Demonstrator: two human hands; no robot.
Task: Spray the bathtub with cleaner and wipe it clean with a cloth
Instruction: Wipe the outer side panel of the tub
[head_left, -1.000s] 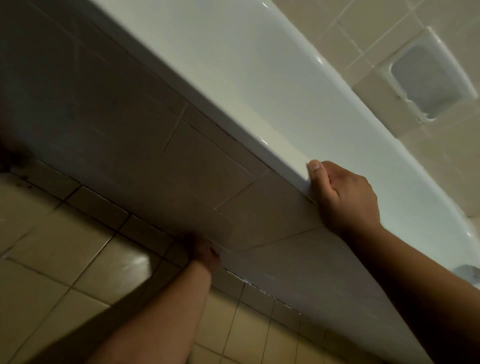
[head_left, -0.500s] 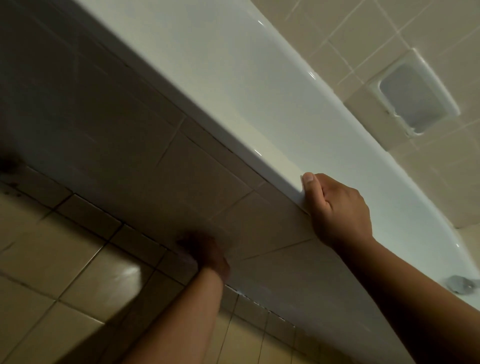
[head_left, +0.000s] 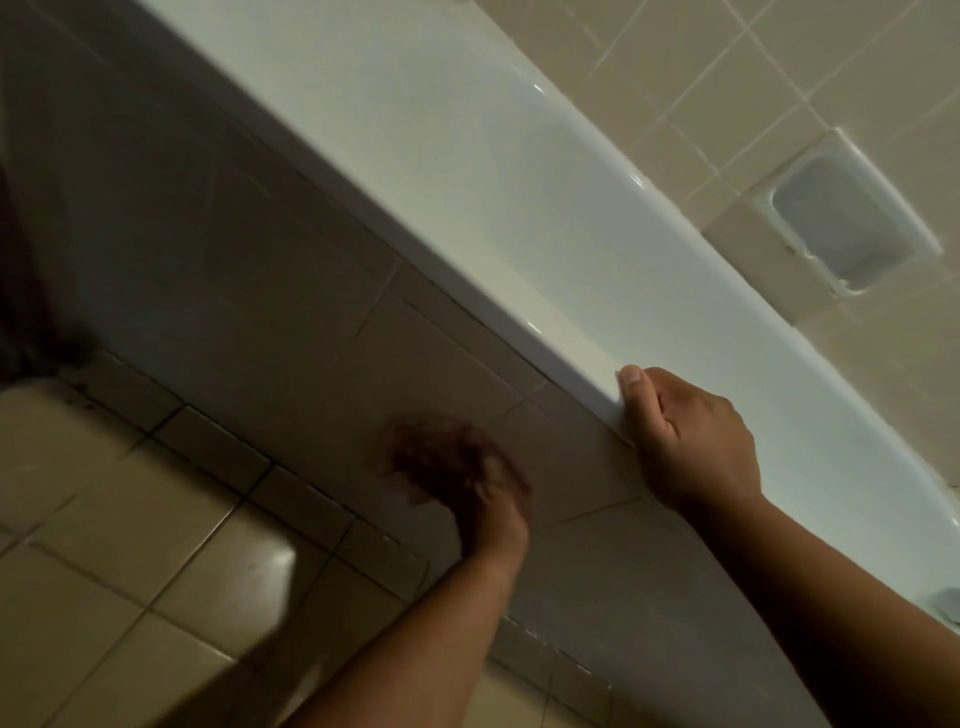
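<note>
Right hand (head_left: 691, 441) grip clamped on bathtub (head_left: 519, 218) rim, left hand (head_left: 488, 499) grip pressing blurred dark-red cloth (head_left: 441, 457) on tiled tub front (head_left: 260, 270), tub interior empty where visible.

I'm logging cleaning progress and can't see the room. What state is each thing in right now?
Left hand: holding a dark reddish cloth, motion-blurred, against the tiled tub front.
Right hand: gripping the bathtub rim.
Soap niche: looks empty.
Floor tiles: glossy, grout dark.

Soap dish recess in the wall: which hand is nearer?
Right. The right hand grips the tub rim below the soap dish recess; the left hand is lower, against the tiled tub front.
</note>
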